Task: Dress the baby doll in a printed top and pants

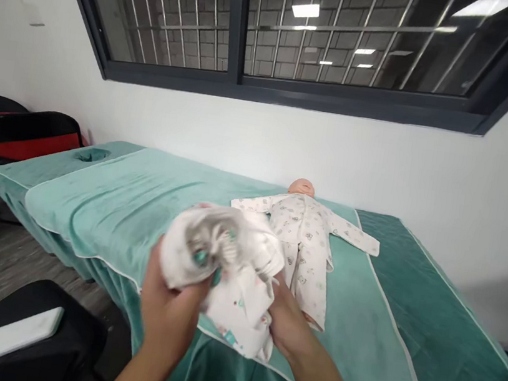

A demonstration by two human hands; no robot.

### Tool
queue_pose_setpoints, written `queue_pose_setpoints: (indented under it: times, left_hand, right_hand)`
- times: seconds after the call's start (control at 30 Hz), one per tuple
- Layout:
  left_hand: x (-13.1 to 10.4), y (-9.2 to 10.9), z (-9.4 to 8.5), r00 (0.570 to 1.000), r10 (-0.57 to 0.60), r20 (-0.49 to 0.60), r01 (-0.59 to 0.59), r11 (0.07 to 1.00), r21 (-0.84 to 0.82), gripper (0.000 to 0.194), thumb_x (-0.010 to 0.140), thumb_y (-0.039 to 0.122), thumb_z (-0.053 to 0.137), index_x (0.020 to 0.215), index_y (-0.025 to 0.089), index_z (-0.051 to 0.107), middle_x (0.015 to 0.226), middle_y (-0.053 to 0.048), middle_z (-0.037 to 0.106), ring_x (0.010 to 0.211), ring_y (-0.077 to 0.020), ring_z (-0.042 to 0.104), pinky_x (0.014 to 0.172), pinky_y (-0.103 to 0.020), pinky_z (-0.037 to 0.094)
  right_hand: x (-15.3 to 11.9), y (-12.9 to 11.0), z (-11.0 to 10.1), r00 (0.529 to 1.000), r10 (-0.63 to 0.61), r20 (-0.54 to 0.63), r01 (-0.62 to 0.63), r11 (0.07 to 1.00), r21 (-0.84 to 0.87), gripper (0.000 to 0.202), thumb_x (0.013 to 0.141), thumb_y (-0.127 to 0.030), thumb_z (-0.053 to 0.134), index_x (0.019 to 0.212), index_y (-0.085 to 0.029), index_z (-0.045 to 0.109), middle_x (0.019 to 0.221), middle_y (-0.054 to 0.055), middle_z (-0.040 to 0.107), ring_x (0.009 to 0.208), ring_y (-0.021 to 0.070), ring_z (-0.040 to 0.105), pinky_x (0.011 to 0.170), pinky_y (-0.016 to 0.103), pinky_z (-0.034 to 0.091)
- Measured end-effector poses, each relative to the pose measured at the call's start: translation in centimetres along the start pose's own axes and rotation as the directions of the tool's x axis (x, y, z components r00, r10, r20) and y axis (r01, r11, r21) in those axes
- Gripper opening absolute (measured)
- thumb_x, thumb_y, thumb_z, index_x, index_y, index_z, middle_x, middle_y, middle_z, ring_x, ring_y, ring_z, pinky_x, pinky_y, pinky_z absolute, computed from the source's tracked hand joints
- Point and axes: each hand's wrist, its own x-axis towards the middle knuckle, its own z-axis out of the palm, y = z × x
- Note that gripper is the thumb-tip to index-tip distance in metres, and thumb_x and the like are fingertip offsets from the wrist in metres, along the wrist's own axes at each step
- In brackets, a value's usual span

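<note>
A bunched white cloth [242,277] with green and grey prints is held up between my two hands, blurred by motion. My left hand [172,305] grips its left side, with the thumb in front. At its right edge my right hand [288,318] has its fingers closed on the fabric, partly hidden by it. Behind the cloth, a doll [302,187] lies on its back on the bed. It wears a white patterned long-sleeved top [301,219] with the sleeves spread out, and matching trousers [312,280].
The bed [116,196] has green covers and a face hole at its far left. A black seat [67,341] at the lower left holds a white phone [16,337]. Black and red chairs [35,134] stand at the left. Behind the bed is a wall with a barred window [231,83].
</note>
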Motion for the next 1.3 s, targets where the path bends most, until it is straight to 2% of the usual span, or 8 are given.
queue_pose_setpoints:
  times: [0.27,0.43,0.57,0.6,0.7,0.97,1.17,1.3]
  left_hand:
    - [-3.8,1.9,7.0,0.855,0.199,0.478,-0.191,0.979,-0.065,0.033,0.083,0.012,0.054,0.113,0.023,0.059,0.099,-0.006,0.061,0.095,-0.0232,0.058,0.082,-0.037,0.049]
    - [-4.9,2.0,7.1,0.58,0.472,0.664,-0.423,0.871,-0.251,0.068,0.09,0.027,0.059,0.151,0.026,0.027,0.147,-0.012,0.043,0.136,-0.0271,0.041,0.11,-0.044,0.042]
    - [-4.1,-0.6,8.4,0.51,0.515,0.689,-0.491,0.832,-0.258,0.06,0.094,0.021,0.052,0.15,0.027,0.03,0.145,-0.01,0.046,0.136,-0.0224,0.042,0.113,-0.041,0.041]
    - [-3.7,-1.4,9.1,0.519,0.497,0.696,-0.475,0.844,-0.249,0.057,0.095,0.02,0.051,0.148,0.027,0.033,0.143,-0.009,0.049,0.134,-0.0213,0.044,0.112,-0.04,0.043]
    - [-2.3,-3.4,11.6,0.531,0.481,0.698,-0.435,0.861,-0.263,0.045,0.095,0.018,0.049,0.139,0.027,0.045,0.137,-0.008,0.054,0.128,-0.0195,0.049,0.108,-0.039,0.046]
    - [5.7,-4.3,22.3,0.648,0.488,0.584,-0.413,0.87,-0.269,0.031,0.097,0.024,0.046,0.127,0.023,0.056,0.127,-0.007,0.061,0.123,-0.0203,0.053,0.106,-0.04,0.045]
    - [12.3,-4.7,32.3,0.629,0.352,0.693,-0.371,0.919,-0.13,0.03,0.097,0.023,0.041,0.114,0.021,0.065,0.122,-0.007,0.067,0.119,-0.0241,0.056,0.102,-0.043,0.046]
    - [13.1,-6.3,34.9,0.667,0.286,0.688,-0.281,0.952,-0.124,0.036,0.1,0.028,0.036,0.124,0.021,0.062,0.132,-0.006,0.063,0.124,-0.022,0.054,0.107,-0.042,0.043]
  right_hand:
    - [-2.1,0.0,-2.4,0.9,0.103,-0.424,-0.017,0.979,0.201,0.081,0.075,-0.049,0.076,0.145,-0.026,0.042,0.116,0.007,0.073,0.101,0.0275,0.07,0.092,0.042,0.054]
    - [-3.1,-5.7,-8.2,0.794,-0.061,-0.605,0.088,0.996,0.014,0.067,0.078,-0.048,0.072,0.136,-0.023,0.052,0.108,0.008,0.073,0.088,0.0267,0.071,0.076,0.038,0.056]
    - [-3.7,-10.2,-16.2,0.413,-0.555,-0.722,-0.179,0.728,-0.662,0.056,0.075,-0.053,0.073,0.122,-0.025,0.061,0.112,0.01,0.07,0.099,0.0287,0.066,0.083,0.04,0.051]
    - [-3.7,-10.2,-18.4,0.405,-0.59,-0.699,-0.344,0.61,-0.714,0.057,0.075,-0.056,0.071,0.123,-0.026,0.06,0.111,0.01,0.069,0.102,0.0302,0.065,0.087,0.043,0.049]
    - [-3.8,-7.1,-24.3,0.582,-0.485,-0.653,-0.608,0.274,-0.745,0.057,0.082,-0.061,0.055,0.122,-0.021,0.06,0.112,0.015,0.066,0.109,0.0342,0.061,0.093,0.051,0.046]
    - [-3.1,-1.1,-27.4,0.617,-0.643,-0.454,-0.665,-0.116,-0.738,0.062,0.088,-0.062,0.044,0.135,-0.023,0.051,0.153,0.018,0.039,0.144,0.0409,0.028,0.109,0.073,0.017]
    - [8.5,-2.2,-22.8,0.729,-0.588,-0.351,-0.223,0.281,-0.933,0.042,0.094,-0.049,0.049,0.13,-0.028,0.051,0.149,0.009,0.043,0.139,0.027,0.038,0.109,0.048,0.039]
    - [17.2,-1.3,-23.1,0.772,-0.494,-0.399,-0.094,0.533,-0.841,0.033,0.093,-0.041,0.051,0.122,-0.027,0.057,0.133,0.007,0.058,0.125,0.0241,0.052,0.108,0.044,0.04]
